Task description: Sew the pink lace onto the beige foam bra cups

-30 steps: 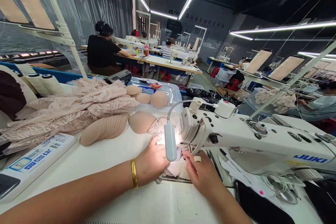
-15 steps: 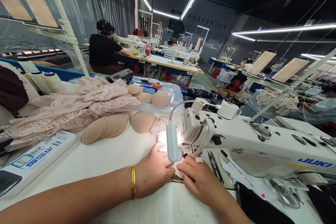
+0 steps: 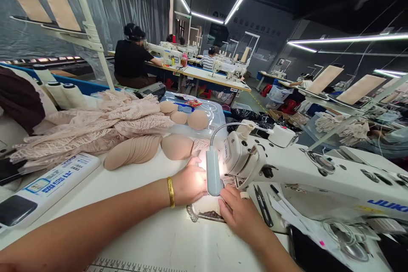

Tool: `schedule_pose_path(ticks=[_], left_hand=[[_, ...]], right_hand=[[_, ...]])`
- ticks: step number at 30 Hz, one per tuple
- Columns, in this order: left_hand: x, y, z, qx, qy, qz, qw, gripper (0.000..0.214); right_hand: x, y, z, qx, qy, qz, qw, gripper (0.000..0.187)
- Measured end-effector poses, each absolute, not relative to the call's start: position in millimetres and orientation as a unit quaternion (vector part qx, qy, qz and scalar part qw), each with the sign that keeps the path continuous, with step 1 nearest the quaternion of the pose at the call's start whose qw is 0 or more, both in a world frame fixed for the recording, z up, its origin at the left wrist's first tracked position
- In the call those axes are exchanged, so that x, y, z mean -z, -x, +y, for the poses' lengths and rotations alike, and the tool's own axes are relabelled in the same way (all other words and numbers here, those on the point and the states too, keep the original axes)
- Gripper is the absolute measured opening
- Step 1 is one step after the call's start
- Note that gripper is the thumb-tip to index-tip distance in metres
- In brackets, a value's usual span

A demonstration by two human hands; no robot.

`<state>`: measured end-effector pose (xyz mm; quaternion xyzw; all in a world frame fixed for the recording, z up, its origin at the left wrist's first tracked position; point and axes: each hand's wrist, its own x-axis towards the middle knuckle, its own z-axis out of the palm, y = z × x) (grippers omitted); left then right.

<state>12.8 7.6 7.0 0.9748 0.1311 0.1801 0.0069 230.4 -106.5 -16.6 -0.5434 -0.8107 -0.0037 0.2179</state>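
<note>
Far left on the white worktop (image 3: 153, 238), a white cardboard box w/ blue lettering (image 3: 68, 178) is lying at an angle. Behind it a loose heap of pale pink lace fabric (image 3: 95, 121) is spreading; just right of that, a fanned stack of beige oval foam cups (image 3: 134, 151) is resting, w/ a single beige rounded cup (image 3: 177, 146) beside it.

Next, the left hand (image 3: 189, 182), gold bangle (image 3: 171, 192) at the wrist, is reaching in under the grey oblong lamp (image 3: 213, 174). Its fingertips are hiding behind the lamp, so can't tell if they're gripping. The small pale pink cloth piece (image 3: 203, 159) is showing only partly, in the glare just left of the lamp; the rest is hiding. The right hand (image 3: 238, 206), pale band on one finger, is curling thumb & forefinger in from the other side; hold unclear. The hands are sitting apart as far as visible, lamp btwn.

Vs ½ sec ago: left hand is now sitting farther back, & the metal plate w/ worn dark edge (image 3: 208, 214) is showing in front. So the handling is prob. centring deeper under the machine head.

Right: black thread snips (image 3: 264, 206) are lying nr the right hand, by the white sewing machine w/ blue "JUKI" lettering (image 3: 312, 161).
</note>
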Motion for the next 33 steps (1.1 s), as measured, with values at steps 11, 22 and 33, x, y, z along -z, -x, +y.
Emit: schedule_pose_path(ticks=[11,22,33], left_hand=[[17,-13,4,-0.191,-0.968,0.164,-0.021,0.008],[35,-15,-11,-0.230,-0.949,0.191,-0.105,0.010],[36,-21,-23,-0.210,-0.943,0.219,-0.136,0.010]], right_hand=[[27,-236,-106,0.065,0.514,-0.819,0.247,0.026],[31,-236,-98,0.112,0.455,-0.842,0.268,0.018],[48,-252,-98,0.108,0.480,-0.835,0.244,0.028]])
